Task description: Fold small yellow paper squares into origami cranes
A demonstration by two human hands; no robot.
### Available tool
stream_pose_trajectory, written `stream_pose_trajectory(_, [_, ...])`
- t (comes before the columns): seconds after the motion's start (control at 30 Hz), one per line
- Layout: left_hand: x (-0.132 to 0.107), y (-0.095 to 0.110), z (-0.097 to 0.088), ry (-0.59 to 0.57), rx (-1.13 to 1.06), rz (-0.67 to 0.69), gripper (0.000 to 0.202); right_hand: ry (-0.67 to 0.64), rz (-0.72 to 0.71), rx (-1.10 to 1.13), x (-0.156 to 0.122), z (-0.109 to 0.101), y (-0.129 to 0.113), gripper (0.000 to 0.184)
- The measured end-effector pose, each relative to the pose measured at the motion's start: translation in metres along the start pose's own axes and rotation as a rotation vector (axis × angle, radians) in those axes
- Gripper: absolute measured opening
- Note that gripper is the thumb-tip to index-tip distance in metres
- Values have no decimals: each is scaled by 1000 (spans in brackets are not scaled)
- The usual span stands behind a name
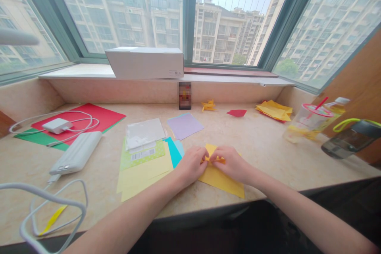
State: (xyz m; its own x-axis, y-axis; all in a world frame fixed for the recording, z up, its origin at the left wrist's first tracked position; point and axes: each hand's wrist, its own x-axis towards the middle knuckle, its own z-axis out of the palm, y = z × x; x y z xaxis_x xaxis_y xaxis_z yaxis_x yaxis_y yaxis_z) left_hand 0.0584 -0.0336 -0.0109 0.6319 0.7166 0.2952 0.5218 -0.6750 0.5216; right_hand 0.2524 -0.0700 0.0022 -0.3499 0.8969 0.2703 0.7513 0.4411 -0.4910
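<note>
We take this for a home, probably a flat: across the top of the frame, green-framed windows (189, 16) look out on apartment blocks (119, 16), with treetops (286, 68) low in the panes. We see a stone-like ledge (268, 166) filling the middle, a wood panel (354, 83) at far right, and everyday belongings, such as a drink cup (308, 124) at right and a white charger (58, 126) at left.

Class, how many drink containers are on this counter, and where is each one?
3, all at the right end of the counter: a clear cup with a red straw, a white-capped bottle partly behind it, and a dark bottle with a lime strap, farthest right.
</note>
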Motion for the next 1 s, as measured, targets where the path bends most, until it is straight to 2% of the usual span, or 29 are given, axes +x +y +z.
stream_pose_trajectory(0.1, [-1,0,-5,-27,1,45,13,-6,-103,-14,-7,2,5,17])
stream_pose_trajectory(0.2, [-2,1,-12,-88,44,153,17,-30,-205,-48,-12,2,12,18])
stream_pose_trajectory(0.3, [-2,1,-18,-151,108,234,24,-99,-243,-52,-12,-2,19,19])
stream_pose_trajectory(0.43, [-2,1,-21,-203,152,245,20,-156,-260,-24,-9,-5,27,20])
stream_pose_trajectory(0.53, [-2,2,-18,-195,173,221,13,-121,-322,-58,-8,-2,30,22])
stream_pose_trajectory(0.7, [0,3,-11,-145,343,218,20,-3,-533,-240,-3,-1,31,24])
stream_pose_trajectory(0.83, [3,0,-16,-70,320,191,24,31,-620,-249,14,-17,22,26])
stream_pose_trajectory(0.9, [6,-2,-23,42,181,112,25,82,-568,-174,28,-29,14,25])
stream_pose_trajectory(0.93, [8,-3,-27,116,72,51,26,155,-512,-115,35,-33,10,22])
stream_pose_trajectory(1.0, [10,-4,-35,254,-224,-90,26,400,-323,50,51,-38,1,23])
